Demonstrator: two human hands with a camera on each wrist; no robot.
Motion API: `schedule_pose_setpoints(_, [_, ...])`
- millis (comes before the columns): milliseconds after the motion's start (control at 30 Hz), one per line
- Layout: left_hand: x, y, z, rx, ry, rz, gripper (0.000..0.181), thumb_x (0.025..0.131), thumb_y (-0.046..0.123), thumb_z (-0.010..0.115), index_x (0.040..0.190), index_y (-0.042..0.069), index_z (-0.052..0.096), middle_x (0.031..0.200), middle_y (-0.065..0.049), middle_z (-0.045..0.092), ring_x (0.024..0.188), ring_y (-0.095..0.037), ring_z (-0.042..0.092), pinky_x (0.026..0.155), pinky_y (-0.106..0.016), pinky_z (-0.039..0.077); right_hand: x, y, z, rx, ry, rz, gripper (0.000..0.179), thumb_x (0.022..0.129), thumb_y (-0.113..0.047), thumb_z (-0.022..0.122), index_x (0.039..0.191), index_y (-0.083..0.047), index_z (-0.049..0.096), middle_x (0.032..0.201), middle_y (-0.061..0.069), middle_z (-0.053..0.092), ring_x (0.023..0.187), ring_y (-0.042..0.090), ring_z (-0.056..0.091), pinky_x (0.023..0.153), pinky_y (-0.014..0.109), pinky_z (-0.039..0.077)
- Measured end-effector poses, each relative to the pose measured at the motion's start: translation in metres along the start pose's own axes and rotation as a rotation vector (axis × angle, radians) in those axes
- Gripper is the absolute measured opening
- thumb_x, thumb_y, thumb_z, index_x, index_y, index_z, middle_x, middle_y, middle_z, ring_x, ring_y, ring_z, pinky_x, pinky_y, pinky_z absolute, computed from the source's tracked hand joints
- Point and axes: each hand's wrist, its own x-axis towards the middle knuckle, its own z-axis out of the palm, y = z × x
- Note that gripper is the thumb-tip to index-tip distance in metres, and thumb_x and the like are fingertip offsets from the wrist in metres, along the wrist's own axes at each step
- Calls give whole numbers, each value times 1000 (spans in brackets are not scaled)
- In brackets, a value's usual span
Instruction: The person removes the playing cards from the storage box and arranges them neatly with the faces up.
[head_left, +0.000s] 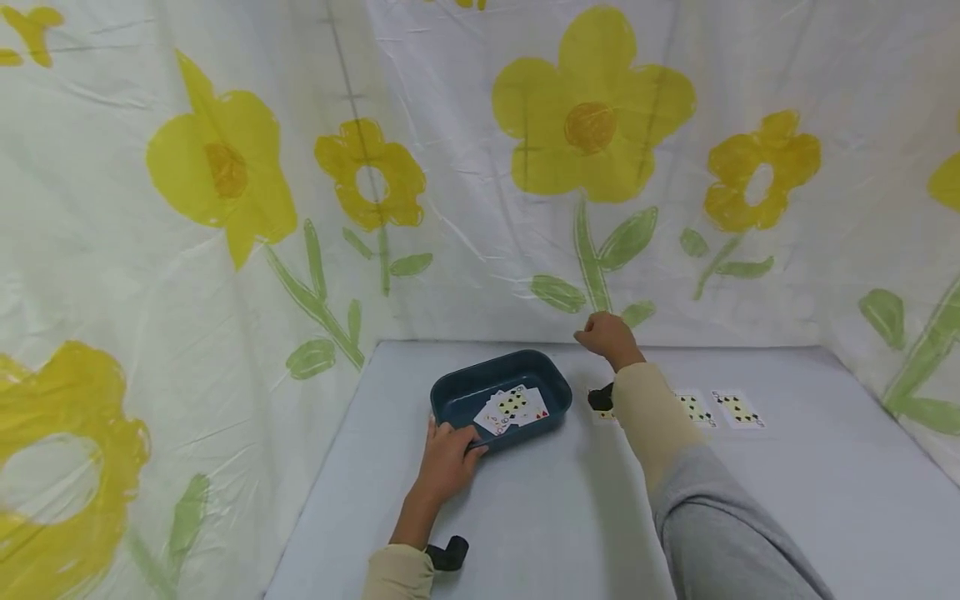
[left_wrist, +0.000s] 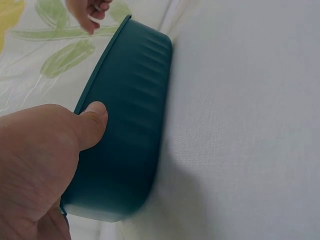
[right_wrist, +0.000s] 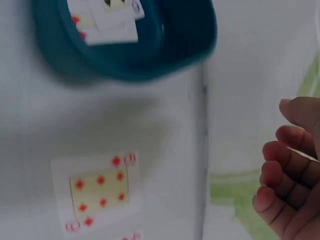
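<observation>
A dark teal plastic tray [head_left: 461,398] stands on the table with several playing cards [head_left: 513,408] lying face up in a loose heap inside. My left hand [head_left: 447,457] grips its near left rim; in the left wrist view the thumb [left_wrist: 95,120] presses on the outer wall. My right hand [head_left: 609,337] is raised beyond the tray's right end, and in the right wrist view its fingers [right_wrist: 280,175] curl loosely around nothing. Below that wrist lies a card with red diamonds [right_wrist: 100,192], partly hidden in the head view.
Two black-suited cards, a left one [head_left: 696,408] and a right one [head_left: 738,409], lie face up on the table's right side. The white table [head_left: 540,533] ends at a hanging sheet [head_left: 450,250] with yellow flowers. Black wrist mounts [head_left: 450,553] sit on both arms.
</observation>
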Motion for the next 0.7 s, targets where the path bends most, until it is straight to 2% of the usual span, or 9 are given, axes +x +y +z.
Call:
schedule_pose_setpoints(33, [0,0,0,-1,-4,-1,14,93,22,72,85,19,61,81,5,68,79,-15,43,113,-67,16,1,-6,5,4,-9,-5,22,95,-18,64,88,3,65,81,13,64,67,25,57,63,41,51])
schedule_pose_setpoints(133, [1,1,-1,-3,-16,-8,14,93,22,72,85,19,61,81,5,68,79,-15,43,113,-67,16,3,-21,20,29,-37,-6,21,95,-16,64,92,5,66,79,14,63,64,25,59,58,38,54])
schedule_pose_setpoints(267, [0,2,0,-5,-23,-21,14,93,22,72,85,19,61,81,6,67,80,-15,43,113,-67,16,6,-34,41,77,-79,-3,15,92,-12,66,87,3,66,71,11,61,59,21,60,52,33,54])
schedule_pose_setpoints(400, [-3,3,0,-3,-26,-25,13,93,23,72,86,18,62,82,5,68,80,-15,43,113,-67,16,7,-43,60,120,-141,14,12,91,-9,68,85,0,64,74,12,62,59,21,62,53,33,56])
schedule_pose_setpoints(533, [-3,2,0,9,-23,-19,12,93,23,73,87,19,63,82,6,68,80,-15,44,113,-67,17,5,-55,74,102,-233,7,15,90,-11,73,96,0,66,90,12,63,73,23,62,59,35,57])
schedule_pose_setpoints(700, [0,2,-1,18,-42,-33,11,94,24,71,89,19,63,83,6,68,82,-16,44,114,-66,15,4,-66,89,24,-369,-37,31,86,-14,78,111,-1,67,110,13,63,95,28,61,75,41,55])
